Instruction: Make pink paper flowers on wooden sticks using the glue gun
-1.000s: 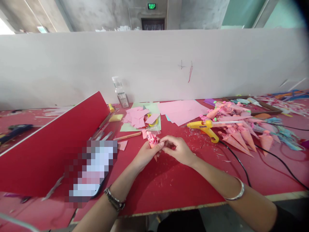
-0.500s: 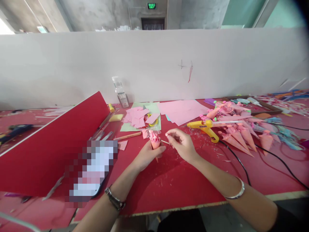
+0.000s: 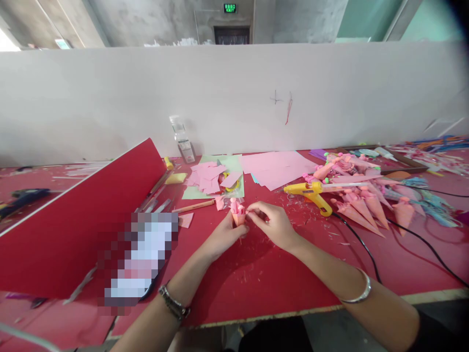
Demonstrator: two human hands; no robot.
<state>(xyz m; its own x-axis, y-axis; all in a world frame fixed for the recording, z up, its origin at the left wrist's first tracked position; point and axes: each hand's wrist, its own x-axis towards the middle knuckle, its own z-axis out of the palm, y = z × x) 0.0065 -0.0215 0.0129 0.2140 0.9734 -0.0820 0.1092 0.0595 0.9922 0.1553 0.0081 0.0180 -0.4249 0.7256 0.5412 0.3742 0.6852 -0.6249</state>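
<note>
Head view: a white board [image 3: 234, 98] stands behind my red table [image 3: 264, 283], with a slanting red panel [image 3: 91, 215] on my left. On my right lies a heap of pink cones [image 3: 361, 208], a yellow glue gun [image 3: 317, 198] just beside it. My left hand [image 3: 222, 237] grasps one small paper cone [image 3: 239, 219] just above the tabletop, wide end up, pink curls showing at the mouth. My right hand [image 3: 276, 225] has thumb and forefinger drawn close at the cone's rim; I can't tell whether they pinch anything. I'd judge I'm at the fine fitting or adjusting of those curls. As I see it, the next move calls for a steady, gentle left-hand hold and a light, precise fingertip touch, since hard squeezing could crease the thin paper.
</note>
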